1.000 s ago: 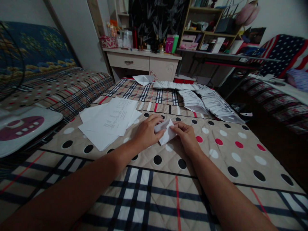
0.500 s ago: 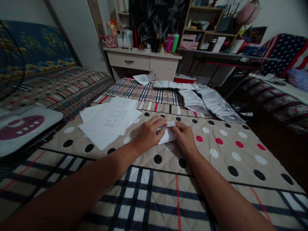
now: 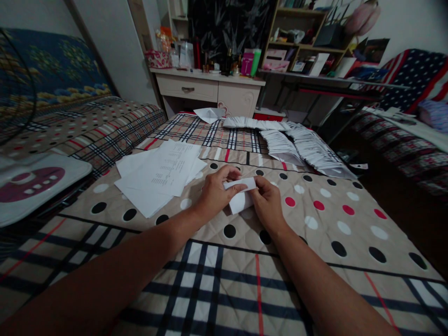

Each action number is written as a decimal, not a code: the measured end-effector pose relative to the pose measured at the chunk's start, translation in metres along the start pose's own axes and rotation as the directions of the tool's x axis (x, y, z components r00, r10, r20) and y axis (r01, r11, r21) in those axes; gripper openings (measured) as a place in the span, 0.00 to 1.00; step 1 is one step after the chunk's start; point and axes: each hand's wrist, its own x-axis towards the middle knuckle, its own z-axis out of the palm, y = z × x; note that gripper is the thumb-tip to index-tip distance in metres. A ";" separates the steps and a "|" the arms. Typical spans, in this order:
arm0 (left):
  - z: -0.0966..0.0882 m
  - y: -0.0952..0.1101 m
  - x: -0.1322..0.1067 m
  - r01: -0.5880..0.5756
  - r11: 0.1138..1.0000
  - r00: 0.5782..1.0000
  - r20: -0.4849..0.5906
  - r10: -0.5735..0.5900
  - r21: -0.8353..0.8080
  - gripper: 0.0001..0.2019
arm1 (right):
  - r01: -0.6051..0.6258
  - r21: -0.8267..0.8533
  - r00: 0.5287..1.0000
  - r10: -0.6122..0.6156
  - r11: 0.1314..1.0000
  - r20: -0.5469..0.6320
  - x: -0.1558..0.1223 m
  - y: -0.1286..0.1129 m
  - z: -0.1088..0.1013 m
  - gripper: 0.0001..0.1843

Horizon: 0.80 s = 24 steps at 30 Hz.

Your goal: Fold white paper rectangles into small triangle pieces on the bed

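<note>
A small folded white paper (image 3: 241, 196) sits between both hands just above the dotted bed quilt (image 3: 336, 224). My left hand (image 3: 215, 193) pinches its left side, thumb on top. My right hand (image 3: 266, 201) grips its right side with curled fingers. A stack of loose white sheets (image 3: 159, 175), the top one printed, lies to the left of my left hand. Rows of folded white papers (image 3: 297, 144) fan out across the far right of the bed.
A single folded paper shape (image 3: 209, 114) rests at the bed's far edge. Beyond stand a white dresser (image 3: 210, 91) crowded with bottles and a cluttered shelf (image 3: 308, 51). A white device with a maroon panel (image 3: 31, 184) lies at left. The floor drops off to the right.
The paper's upper flap has been folded over into a narrow band. My two hands moved closer together on it, with the left thumb now pressing on top.
</note>
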 end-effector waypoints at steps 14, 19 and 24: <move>-0.010 0.001 0.007 -0.097 0.992 0.995 0.032 0.099 -0.076 0.03 | -0.236 0.432 0.964 0.266 0.871 -0.011 0.007 0.002 -0.006 0.23; -0.011 0.009 0.004 -0.222 0.973 0.970 0.088 0.227 -0.060 0.03 | -0.263 0.397 0.963 0.261 0.879 0.061 0.007 0.003 -0.005 0.16; -0.006 0.005 0.003 -0.088 0.994 0.995 0.040 0.091 -0.068 0.03 | -0.157 0.325 0.982 0.182 0.933 -0.047 0.004 -0.002 -0.004 0.11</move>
